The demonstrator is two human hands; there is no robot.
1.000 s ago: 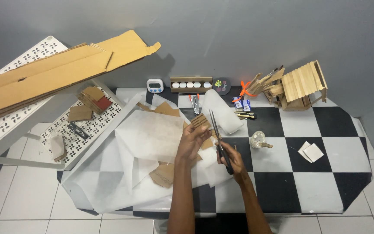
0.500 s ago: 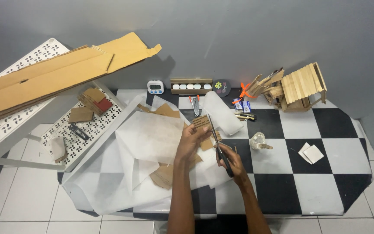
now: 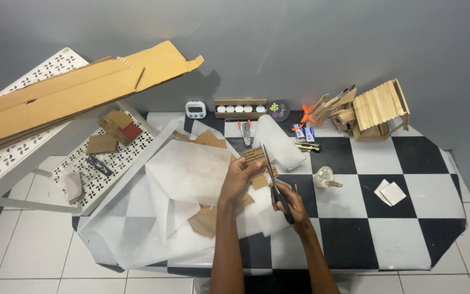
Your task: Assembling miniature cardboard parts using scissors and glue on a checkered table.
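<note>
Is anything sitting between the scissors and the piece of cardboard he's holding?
Nothing visible. The right hand holds the scissors with the blades already at the cardboard piece, which the left hand grips from its left side.

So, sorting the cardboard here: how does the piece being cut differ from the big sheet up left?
The small cardboard piece is hand-sized, pinched in the left hand, with scissors in the right hand cutting it. The large cardboard sheet is long, folded, untouched, resting on the white rack. Both are brown.

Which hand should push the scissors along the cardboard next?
Probably the right hand: it already grips the scissors, whose blades sit at the cardboard piece. The left hand is busy holding that piece steady.
</note>
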